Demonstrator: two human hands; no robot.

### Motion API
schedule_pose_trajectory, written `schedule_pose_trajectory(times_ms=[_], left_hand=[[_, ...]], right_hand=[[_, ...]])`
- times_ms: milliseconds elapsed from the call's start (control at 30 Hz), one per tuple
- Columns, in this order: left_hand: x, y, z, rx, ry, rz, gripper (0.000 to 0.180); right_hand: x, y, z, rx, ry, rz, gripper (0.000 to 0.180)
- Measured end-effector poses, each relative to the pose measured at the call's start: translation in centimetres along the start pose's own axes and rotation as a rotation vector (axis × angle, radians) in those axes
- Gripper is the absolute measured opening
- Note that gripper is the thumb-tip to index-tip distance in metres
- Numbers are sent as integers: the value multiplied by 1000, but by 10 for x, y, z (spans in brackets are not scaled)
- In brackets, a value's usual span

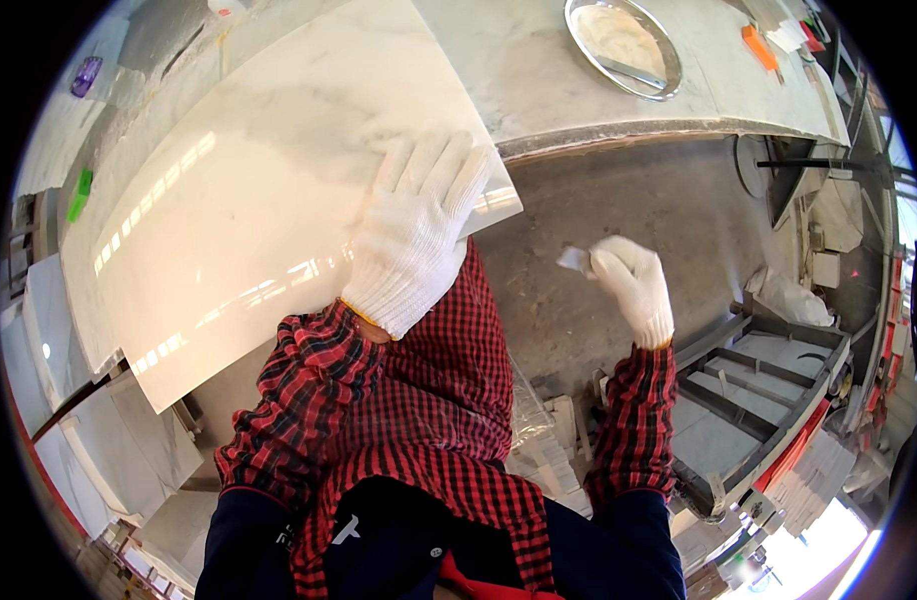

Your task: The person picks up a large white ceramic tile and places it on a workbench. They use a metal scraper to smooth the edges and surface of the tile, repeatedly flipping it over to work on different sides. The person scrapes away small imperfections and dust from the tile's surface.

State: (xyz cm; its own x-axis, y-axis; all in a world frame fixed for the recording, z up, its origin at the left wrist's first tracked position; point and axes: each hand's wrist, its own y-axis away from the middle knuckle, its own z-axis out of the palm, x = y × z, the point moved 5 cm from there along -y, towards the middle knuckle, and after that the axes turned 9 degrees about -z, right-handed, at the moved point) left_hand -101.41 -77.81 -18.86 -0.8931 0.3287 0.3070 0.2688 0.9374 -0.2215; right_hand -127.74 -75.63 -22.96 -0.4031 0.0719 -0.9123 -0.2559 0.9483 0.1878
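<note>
My left hand (419, 225), in a white knit glove, lies flat near the right corner of a polished white marble slab (229, 200), fingers stretched out toward the far side. To the right of the slab, over the floor, my gloved right hand (634, 285) is closed on a small flat scraper blade (574, 260). Its pale tip sticks out to the left of the fingers and is slightly blurred. Nothing touches the blade's free end. The slab's near edge reaches past the bench toward my apron, and its surface mirrors bright windows.
A round metal pan (624, 45) of pale paste with a putty knife stands on the far marble bench (519, 85). An orange tool (759, 48) lies at far right, green (80, 195) and purple (86, 76) items at left. A metal frame (759, 390) stands on my right.
</note>
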Motion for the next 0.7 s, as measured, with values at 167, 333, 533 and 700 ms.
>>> schedule_pose_trajectory(times_ms=[167, 333, 533, 700], left_hand=[[8, -5, -2, -172, -44, 140, 72], [15, 14, 11, -212, 17, 524, 59], [17, 44, 10, -334, 286, 664, 38], [5, 84, -3, -325, 570, 450, 30]], right_hand=[[48, 57, 24, 197, -228, 189, 40], [56, 76, 55, 282, -342, 231, 26], [35, 77, 53, 246, 24, 344, 35], [16, 72, 35, 259, 327, 211, 46]])
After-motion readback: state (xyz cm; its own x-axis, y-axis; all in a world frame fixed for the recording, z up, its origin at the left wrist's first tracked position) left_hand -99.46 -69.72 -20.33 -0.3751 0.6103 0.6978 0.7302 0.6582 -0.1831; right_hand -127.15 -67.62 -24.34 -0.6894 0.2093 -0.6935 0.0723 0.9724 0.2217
